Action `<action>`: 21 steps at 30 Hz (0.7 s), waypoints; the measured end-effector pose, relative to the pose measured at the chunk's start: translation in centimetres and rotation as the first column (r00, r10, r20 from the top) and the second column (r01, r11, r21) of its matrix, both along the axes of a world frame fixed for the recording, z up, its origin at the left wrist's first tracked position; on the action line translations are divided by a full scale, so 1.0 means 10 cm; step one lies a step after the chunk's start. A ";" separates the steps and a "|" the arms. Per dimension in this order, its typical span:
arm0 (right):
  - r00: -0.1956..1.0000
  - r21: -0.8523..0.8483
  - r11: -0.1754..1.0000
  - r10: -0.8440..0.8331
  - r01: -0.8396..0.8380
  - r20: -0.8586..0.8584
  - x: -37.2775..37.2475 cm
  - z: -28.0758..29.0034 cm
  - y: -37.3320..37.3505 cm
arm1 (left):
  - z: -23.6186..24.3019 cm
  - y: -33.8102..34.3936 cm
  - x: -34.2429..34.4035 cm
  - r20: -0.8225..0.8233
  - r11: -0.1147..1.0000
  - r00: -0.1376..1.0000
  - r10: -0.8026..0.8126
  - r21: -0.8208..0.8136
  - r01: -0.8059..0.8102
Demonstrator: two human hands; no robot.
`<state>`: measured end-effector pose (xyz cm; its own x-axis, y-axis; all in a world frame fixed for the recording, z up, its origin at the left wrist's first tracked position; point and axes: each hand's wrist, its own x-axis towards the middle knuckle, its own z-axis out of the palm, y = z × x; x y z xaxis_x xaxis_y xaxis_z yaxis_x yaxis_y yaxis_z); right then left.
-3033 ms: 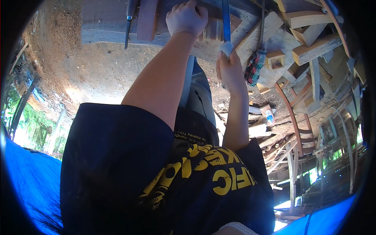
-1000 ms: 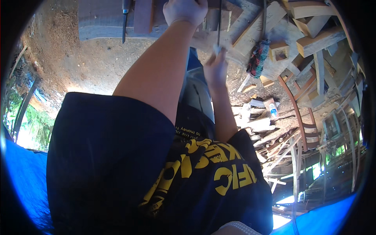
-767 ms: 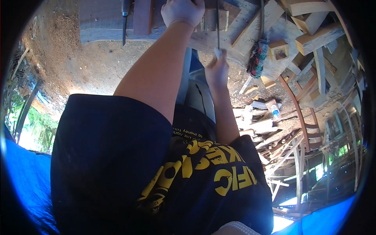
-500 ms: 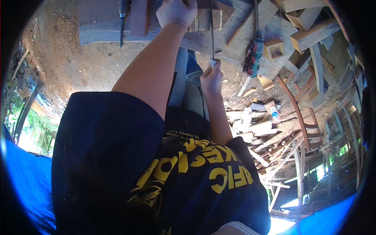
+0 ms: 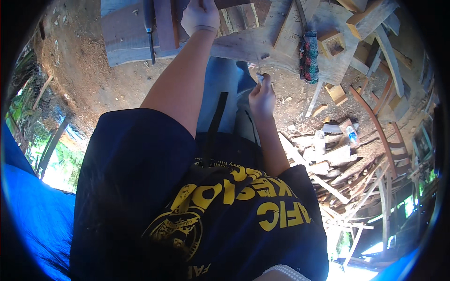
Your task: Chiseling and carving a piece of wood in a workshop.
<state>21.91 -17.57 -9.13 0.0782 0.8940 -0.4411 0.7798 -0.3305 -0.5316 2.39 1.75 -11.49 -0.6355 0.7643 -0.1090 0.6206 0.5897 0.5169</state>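
Observation:
At the top of the view my left hand (image 5: pixel 200 19) is closed around the left end of a short wooden block (image 5: pixel 238 19) with dark bands across it; its fingertips are partly out of sight. The block rests on a greyish wooden bench plank (image 5: pixel 234 50). My right hand (image 5: pixel 262 96) is a little below the plank's near edge, beside my leg. Its fingers close on the pale end of a thin rod-like tool (image 5: pixel 259 70). Little of that tool shows against the ground, and I cannot make out its kind.
Left on the bench lie a dark-handled blade tool (image 5: pixel 151 44) and a reddish board (image 5: pixel 167 28). To the right are a tool with a cloth-wrapped handle (image 5: pixel 309 58) and a hollowed wooden block (image 5: pixel 332 44). Offcuts (image 5: pixel 333 157) and a plastic bottle (image 5: pixel 351 135) lie on the ground.
The thin tool, which crossed over the block before, is now off it. My right hand has drawn slightly lower, while my left hand stays at the block. The whole view has shifted a little.

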 end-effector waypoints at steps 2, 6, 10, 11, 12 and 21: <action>0.993 0.066 0.997 -0.035 0.043 -0.115 0.03 0.09 0.02 | -0.02 -0.02 0.00 0.069 0.998 0.998 0.015 0.052 -0.019; 0.962 -0.009 0.998 -0.065 0.066 -0.266 -0.11 0.27 0.38 | -0.03 -0.01 -0.02 0.049 0.999 0.999 -0.024 -0.025 0.025; 0.971 -0.059 0.994 0.079 -0.095 -0.226 -0.33 0.21 0.75 | -0.05 0.03 0.01 0.077 0.985 0.992 0.100 0.133 -0.109; 0.972 -0.047 0.991 0.112 -0.125 -0.208 -0.38 0.16 0.78 | -0.06 0.02 0.01 0.111 0.975 0.987 0.118 0.177 -0.137; 0.974 -0.034 0.990 0.129 -0.138 -0.188 -0.41 0.11 0.78 | -0.07 0.02 0.00 0.144 0.962 0.980 0.136 0.219 -0.166; 0.983 -0.073 0.992 0.093 -0.105 -0.156 -0.25 0.17 0.24 | -0.17 -0.01 -0.06 -0.001 0.992 0.997 0.074 0.106 -0.073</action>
<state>19.41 -15.19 -7.43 -0.0826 0.8551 -0.5119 0.7227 -0.3023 -0.6216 1.80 1.66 -13.18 -0.6906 0.7227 -0.0269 0.5804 0.5761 0.5756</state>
